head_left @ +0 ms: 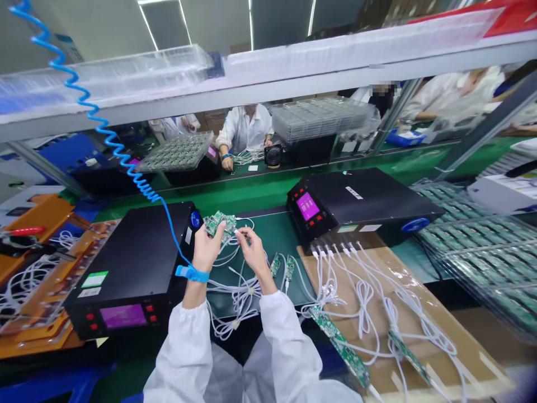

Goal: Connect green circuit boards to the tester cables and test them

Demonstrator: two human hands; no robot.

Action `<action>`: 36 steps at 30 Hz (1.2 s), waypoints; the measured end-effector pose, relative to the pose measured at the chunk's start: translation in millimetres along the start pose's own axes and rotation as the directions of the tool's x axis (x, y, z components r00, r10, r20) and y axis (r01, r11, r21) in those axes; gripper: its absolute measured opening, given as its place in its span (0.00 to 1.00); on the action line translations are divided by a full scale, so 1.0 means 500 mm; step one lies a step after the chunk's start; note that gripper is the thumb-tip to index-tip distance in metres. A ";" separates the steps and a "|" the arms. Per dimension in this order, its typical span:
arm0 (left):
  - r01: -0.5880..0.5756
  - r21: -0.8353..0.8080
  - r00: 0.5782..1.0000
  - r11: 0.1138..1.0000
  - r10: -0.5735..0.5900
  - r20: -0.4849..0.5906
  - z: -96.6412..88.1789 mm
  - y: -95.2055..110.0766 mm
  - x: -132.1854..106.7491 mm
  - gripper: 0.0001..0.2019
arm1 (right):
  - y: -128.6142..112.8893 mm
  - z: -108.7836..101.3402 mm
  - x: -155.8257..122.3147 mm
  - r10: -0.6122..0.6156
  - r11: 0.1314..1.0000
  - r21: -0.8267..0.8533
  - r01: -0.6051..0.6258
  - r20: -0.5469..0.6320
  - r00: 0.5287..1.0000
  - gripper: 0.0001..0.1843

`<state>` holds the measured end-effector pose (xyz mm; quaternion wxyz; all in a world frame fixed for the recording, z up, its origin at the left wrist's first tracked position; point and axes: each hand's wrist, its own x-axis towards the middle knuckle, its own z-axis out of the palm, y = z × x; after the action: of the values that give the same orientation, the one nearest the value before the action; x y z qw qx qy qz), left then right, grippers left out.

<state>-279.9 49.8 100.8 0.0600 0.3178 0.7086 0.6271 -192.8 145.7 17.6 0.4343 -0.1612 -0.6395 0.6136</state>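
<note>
My left hand, a blue wrist strap below it, holds several small green circuit boards in a fanned bunch, thumb on top. At the right edge of that bunch, my right hand has its thumb and fingers pinched together; what lies between the fingertips is too small to make out. White cables run under and around both hands in loose, tied loops. Two small boards with cables lie on the green mat, to the right of my right forearm.
Black boxes with purple screens stand left and right. Cables run from the right box over a brown cardboard sheet, with longer boards on it. Board trays stack at far right. A coiled blue cord hangs left. A co-worker sits opposite.
</note>
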 end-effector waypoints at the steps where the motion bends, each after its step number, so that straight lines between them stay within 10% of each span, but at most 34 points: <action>1: 0.015 -0.025 1.000 1.000 -0.015 -0.026 -0.002 -0.007 -0.004 0.18 | 0.002 0.001 -0.003 -0.035 0.998 -0.047 0.035 0.008 0.999 0.16; 11: 0.016 -0.268 0.948 0.963 -0.100 -0.302 0.032 -0.060 -0.037 0.15 | 0.024 -0.023 -0.044 -0.486 0.724 -0.448 0.524 0.208 0.849 0.19; 17: -0.013 -0.280 0.961 0.960 -0.065 -0.269 0.028 -0.062 -0.054 0.17 | -0.016 -0.001 -0.058 -0.450 0.856 -0.403 0.323 -0.277 0.849 0.16; 27: -0.013 -0.146 0.983 0.989 -0.014 -0.180 0.014 -0.090 -0.074 0.16 | -0.075 0.011 -0.090 -0.293 0.914 -0.327 0.239 -0.128 0.947 0.15; 36: -0.077 -0.059 0.952 0.995 0.056 -0.301 0.027 -0.101 -0.092 0.13 | -0.065 0.039 -0.111 -0.366 0.876 -0.395 0.279 -0.166 0.916 0.07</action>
<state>-255.9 36.3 36.7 -0.0580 0.2404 0.6761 0.6941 -165.0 86.0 30.4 0.5665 -0.2006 -0.7033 0.3797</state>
